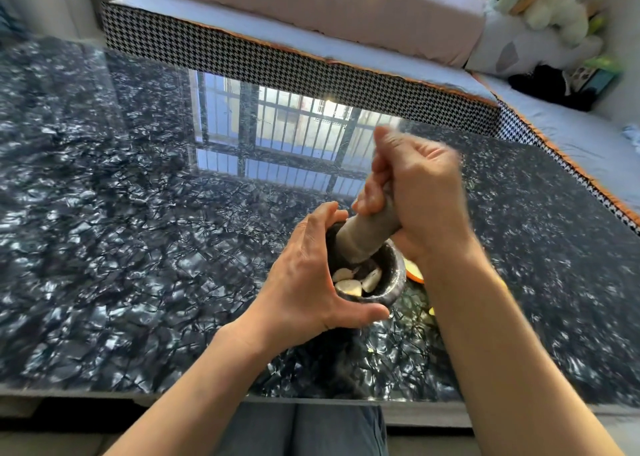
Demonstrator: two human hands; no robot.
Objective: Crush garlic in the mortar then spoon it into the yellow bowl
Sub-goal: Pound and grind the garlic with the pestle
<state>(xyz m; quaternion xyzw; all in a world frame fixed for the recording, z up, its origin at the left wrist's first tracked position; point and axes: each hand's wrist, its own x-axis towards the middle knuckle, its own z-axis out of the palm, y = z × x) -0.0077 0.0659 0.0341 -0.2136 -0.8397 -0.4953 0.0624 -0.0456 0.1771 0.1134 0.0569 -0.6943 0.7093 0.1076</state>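
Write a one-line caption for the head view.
Left hand steadies mortar while right hand grips pestle above whole garlic cloves.

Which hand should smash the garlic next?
The right hand. It already grips the pestle, whose end sits in the mortar just above the still-whole garlic cloves. The left hand is busy wrapping the mortar's side, probably to steady it.
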